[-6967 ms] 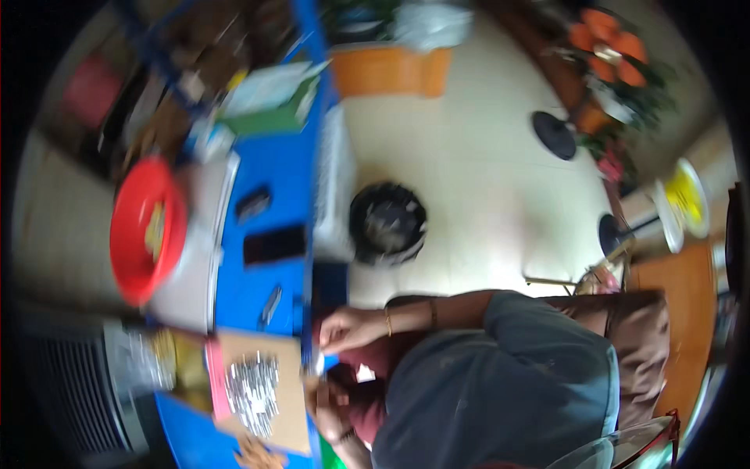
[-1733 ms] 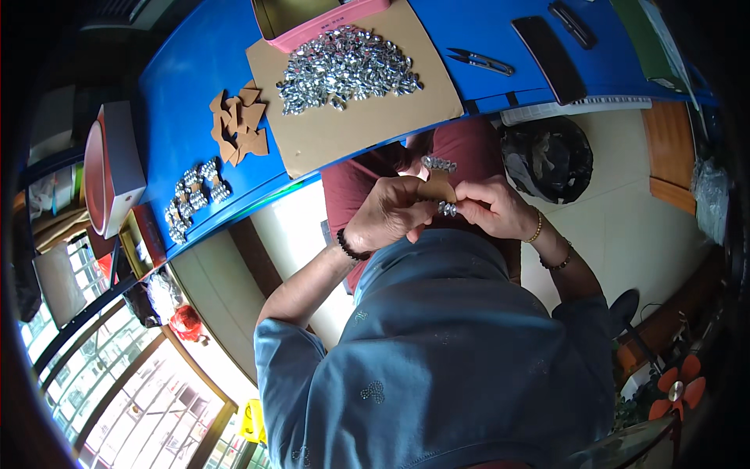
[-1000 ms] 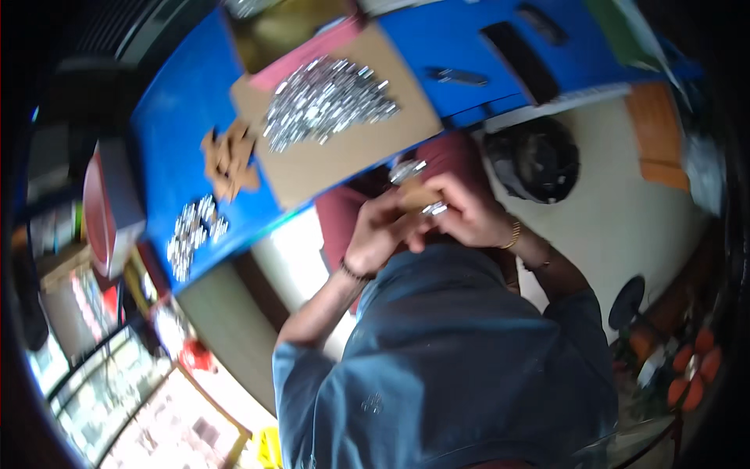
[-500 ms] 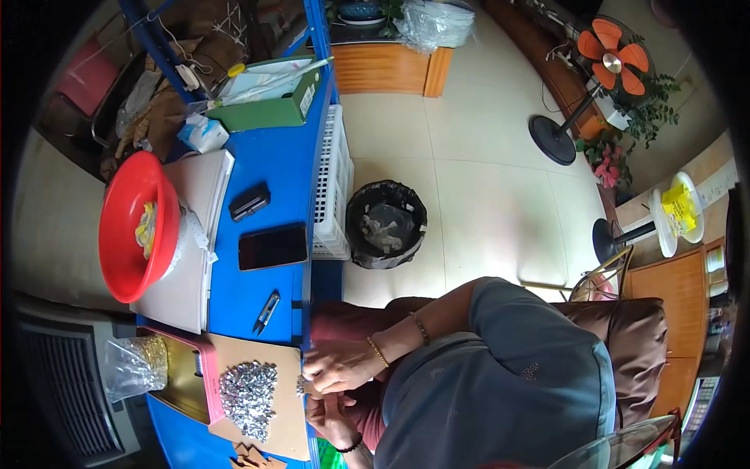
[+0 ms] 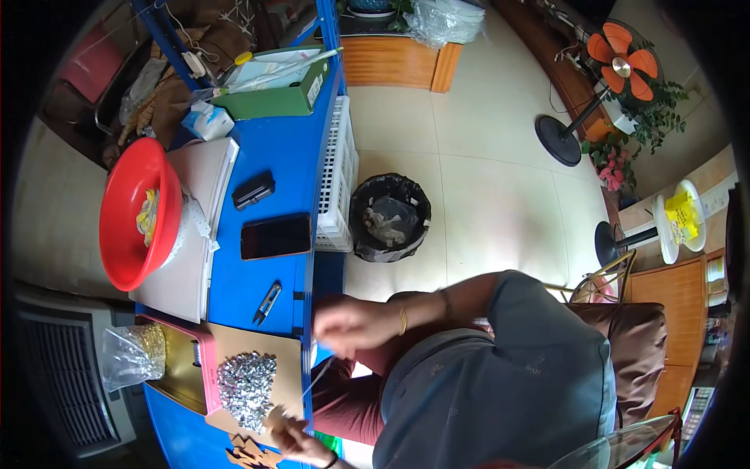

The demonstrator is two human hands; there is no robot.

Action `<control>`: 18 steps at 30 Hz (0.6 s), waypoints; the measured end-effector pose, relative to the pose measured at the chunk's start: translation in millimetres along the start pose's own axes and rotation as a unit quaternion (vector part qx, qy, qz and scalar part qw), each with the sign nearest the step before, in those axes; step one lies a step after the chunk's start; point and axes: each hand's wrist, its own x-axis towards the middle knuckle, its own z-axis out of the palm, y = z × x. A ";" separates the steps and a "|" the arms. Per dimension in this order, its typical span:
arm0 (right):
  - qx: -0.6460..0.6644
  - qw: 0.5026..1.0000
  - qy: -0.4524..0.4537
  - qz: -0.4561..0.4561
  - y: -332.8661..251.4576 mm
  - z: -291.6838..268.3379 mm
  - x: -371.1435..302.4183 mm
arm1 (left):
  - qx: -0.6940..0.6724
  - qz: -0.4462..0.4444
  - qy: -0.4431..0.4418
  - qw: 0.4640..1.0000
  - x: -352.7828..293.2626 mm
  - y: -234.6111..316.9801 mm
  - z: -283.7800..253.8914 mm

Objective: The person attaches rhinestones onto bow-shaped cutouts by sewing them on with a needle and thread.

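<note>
Blue table bears a silvery heap; right hand pinching a thin strand; left hand grips brown card.

We see a pale tiled floor in daylight, with an orange standing fan near wooden furniture.

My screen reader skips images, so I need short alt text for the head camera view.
Seen from above, a seated person pulls a thin thread between the right hand and the left hand, beside a blue table. A heap of small silver pieces lies on cardboard near the hands, with a red bowl, a phone and snips further along.
</note>
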 end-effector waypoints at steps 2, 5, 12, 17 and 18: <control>0.006 0.987 0.163 0.000 6.4 -41.1 -4.6 | 0.043 0.027 0.062 0.997 -0.4 -3.4 -19.7; -0.008 0.969 0.240 0.050 14.8 -81.9 -8.6 | 0.059 0.015 0.046 0.997 1.1 -9.5 -22.2; -0.241 0.969 -0.042 -0.038 41.3 23.5 23.0 | -0.108 -0.216 -0.045 0.969 -17.6 20.7 28.4; -0.318 0.946 -0.058 -0.029 28.6 38.0 22.0 | -0.151 -0.162 -0.073 0.972 -18.8 40.1 74.6; -0.340 0.937 -0.059 -0.048 30.5 36.8 19.6 | -0.195 -0.185 -0.071 0.961 -21.0 41.9 78.4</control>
